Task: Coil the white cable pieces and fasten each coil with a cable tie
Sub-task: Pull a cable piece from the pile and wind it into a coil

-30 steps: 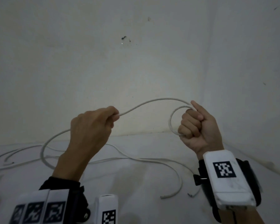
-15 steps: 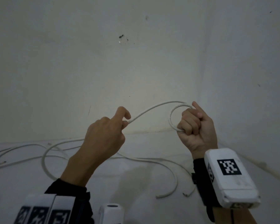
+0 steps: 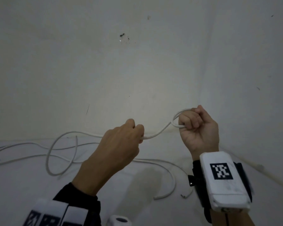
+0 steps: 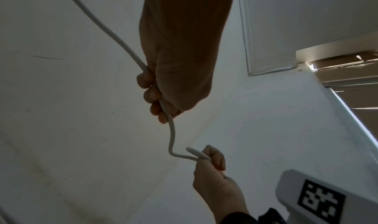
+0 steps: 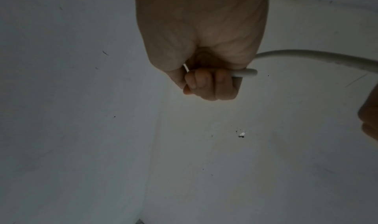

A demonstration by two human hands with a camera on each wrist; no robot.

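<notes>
A white cable (image 3: 160,131) runs between both raised hands in front of a white wall. My right hand (image 3: 196,128) is a fist gripping a small loop of the cable (image 3: 176,119), with the cut end sticking out beside the fingers (image 5: 246,72). My left hand (image 3: 121,144) grips the same cable (image 4: 171,131) about a hand's width to the left and lower. From the left hand the cable (image 3: 75,133) sweeps down in a large loop onto the white surface. No cable tie is visible.
More white cable pieces (image 3: 23,145) lie loose on the white surface (image 3: 137,201) at left and centre, with cut ends (image 3: 155,197) near my right wrist. Two white walls meet in a corner (image 3: 201,95) behind my right hand.
My left hand has slid back along the cable, down and away from the right hand, and closed fully round it. The loop in my right hand has become smaller and tighter.
</notes>
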